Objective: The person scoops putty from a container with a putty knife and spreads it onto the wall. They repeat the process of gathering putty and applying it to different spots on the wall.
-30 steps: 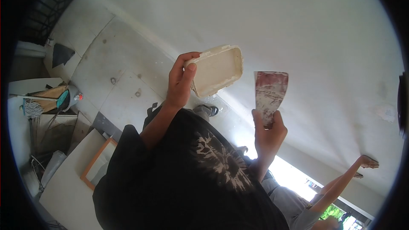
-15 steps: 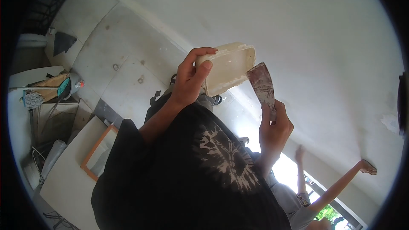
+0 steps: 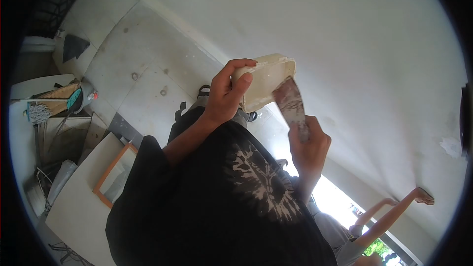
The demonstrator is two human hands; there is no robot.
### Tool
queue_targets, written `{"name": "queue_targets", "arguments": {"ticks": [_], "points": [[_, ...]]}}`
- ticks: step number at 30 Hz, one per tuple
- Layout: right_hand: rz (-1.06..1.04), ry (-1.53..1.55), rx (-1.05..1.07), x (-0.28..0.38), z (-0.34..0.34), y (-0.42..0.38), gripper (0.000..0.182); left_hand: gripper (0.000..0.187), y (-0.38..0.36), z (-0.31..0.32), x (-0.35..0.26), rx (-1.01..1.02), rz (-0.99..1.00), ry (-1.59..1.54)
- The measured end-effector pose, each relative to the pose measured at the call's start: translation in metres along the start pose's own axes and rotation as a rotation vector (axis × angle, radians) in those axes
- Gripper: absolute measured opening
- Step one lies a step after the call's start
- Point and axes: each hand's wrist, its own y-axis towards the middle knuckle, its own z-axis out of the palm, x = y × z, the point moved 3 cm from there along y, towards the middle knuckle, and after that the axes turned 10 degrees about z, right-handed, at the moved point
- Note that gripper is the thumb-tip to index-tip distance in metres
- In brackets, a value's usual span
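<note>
My left hand grips the near end of a cream plastic tub, thumb over its rim and fingers along the outer side. Whitish residue coats the inside of the tub, which is tilted on its side. In my right hand is a putty knife, its wide blade stained brown and white. The fingers wrap its lower part, hiding the handle. The blade's upper end overlaps the tub's right edge in view; whether it touches cannot be made out.
A pale wall rises close on the right. Another person's hand presses against it. At left are a table with an orange-framed panel, a mop head and a bucket. Tiled floor lies below.
My right hand has brought the putty knife left, over the tub's edge. My left hand and the tub have shifted slightly right. The other person's farther arm has swung toward the wall.
</note>
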Motion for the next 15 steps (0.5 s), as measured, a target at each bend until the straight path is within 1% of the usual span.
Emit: {"name": "queue_targets", "arguments": {"ticks": [2,3,5,6,8,9,11,13,15], "points": [[0.007,0.064,0.087,0.017,0.007,-0.007,0.014,0.028,0.0,-0.008,0.005,0.011,-0.062,-0.001],[-0.13,0.052,0.048,0.009,0.015,-0.008,0.015,0.028,0.0,-0.007,0.006,0.012,-0.057,-0.001],[-0.035,0.041,0.13,0.019,0.011,-0.013,0.015,0.029,-0.002,-0.004,0.005,-0.013,-0.073,-0.003],[-0.044,0.048,0.124,0.018,0.009,-0.013,0.015,0.029,-0.002,-0.005,0.003,-0.009,-0.062,0.0],[0.021,0.09,-0.015,0.011,0.001,-0.007,0.015,0.029,-0.001,-0.006,0.003,0.048,-0.116,0.037],[0.016,0.094,-0.021,0.009,-0.001,-0.003,0.015,0.029,0.001,-0.006,0.002,0.052,-0.107,0.038],[0.011,-0.003,-0.149,0.004,-0.009,0.003,0.014,0.029,0.003,-0.006,0.001,0.053,-0.094,-0.005],[-0.01,-0.044,-0.163,-0.001,-0.01,0.006,0.014,0.029,0.005,-0.003,-0.002,0.058,-0.088,-0.015],[-0.01,-0.11,-0.1,-0.002,-0.008,0.006,0.014,0.029,0.007,-0.001,-0.004,0.062,-0.074,-0.024]]}}
